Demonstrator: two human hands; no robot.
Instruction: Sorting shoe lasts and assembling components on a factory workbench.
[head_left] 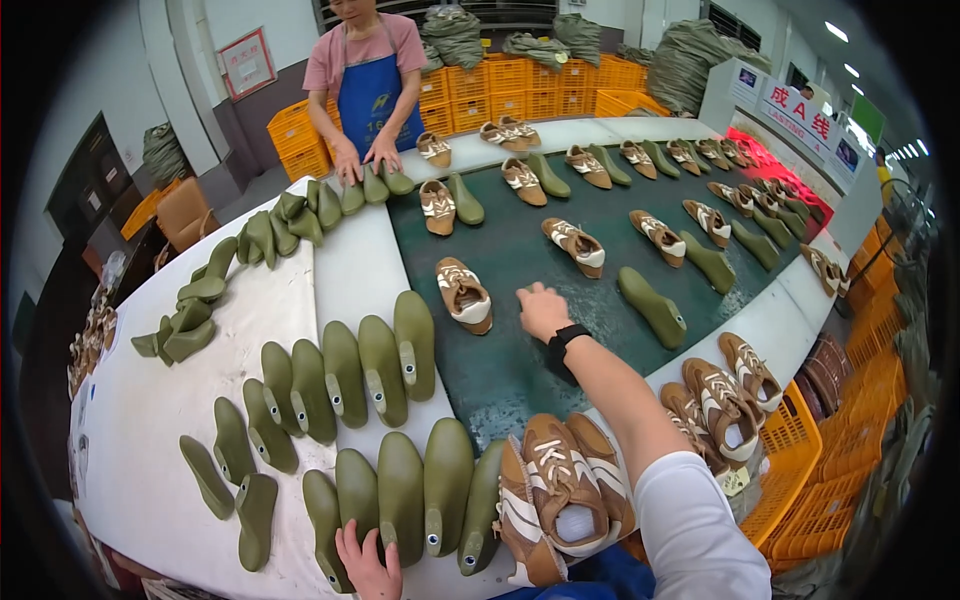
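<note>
My right hand [541, 308] reaches out over the dark green conveyor belt [520, 370], fingers curled and empty, a black watch on its wrist. It is just right of a brown and white sneaker [464, 294] lying on the belt. My left hand [367, 563] rests at the near edge of the white table [150, 440], touching the row of olive green shoe lasts [400, 495] there. A pile of brown sneakers [560, 490] sits against my body between the two arms.
More sneakers and green lasts [652, 306] lie along the belt. Rows of lasts [345, 370] cover the white table. A person in a blue apron [368, 90] handles lasts at the far end. Orange crates [810, 470] stand at right and at the back.
</note>
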